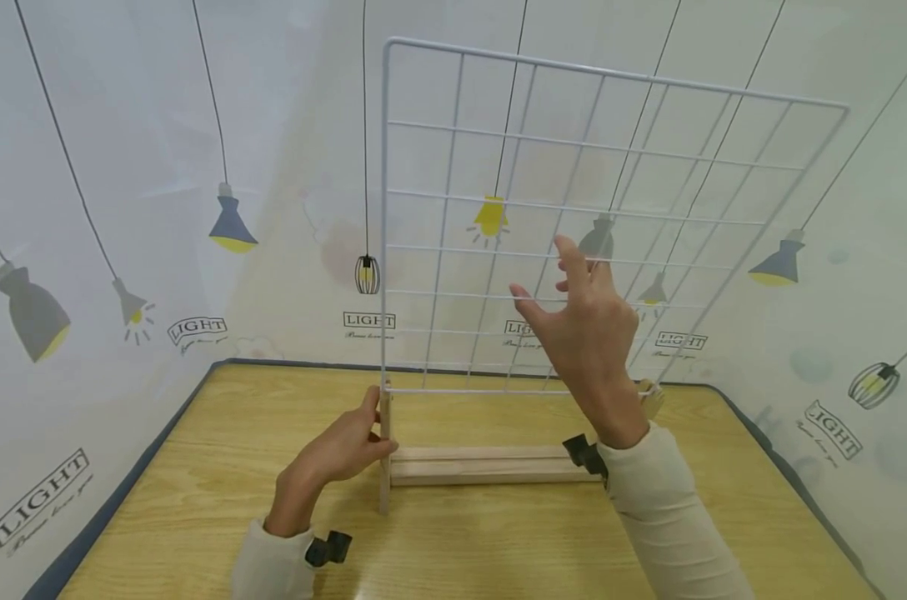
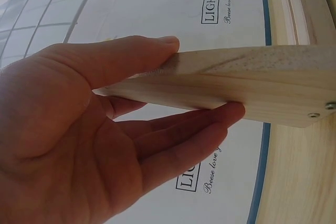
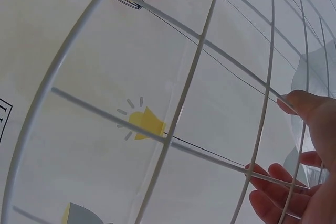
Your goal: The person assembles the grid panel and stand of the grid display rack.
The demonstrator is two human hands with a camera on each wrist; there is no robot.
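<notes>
A white wire grid panel [image 1: 491, 133] stands tilted above a wooden frame, its lower edge level with the tops of the frame's side boards. My left hand [image 1: 348, 446] grips the left side board [image 1: 384, 487], thumb on its narrow edge and fingers along its face, as the left wrist view shows. Screw heads [image 2: 314, 115] dot that board's lower part. My right hand [image 1: 592, 333] holds the grid within its middle meshes; thumb and fingers are spread wide, and wires cross in front of the fingers [image 3: 278, 190] in the right wrist view. Parallel wooden bars [image 1: 483, 467] join the frame's sides.
The frame rests on a wood-grain table [image 1: 198, 508] with a dark blue border [image 1: 153, 442]. White sheets printed with lamps [image 1: 232, 221] and lettering rise behind and at both sides. The right end piece [image 1: 652, 400] is partly hidden by my right arm.
</notes>
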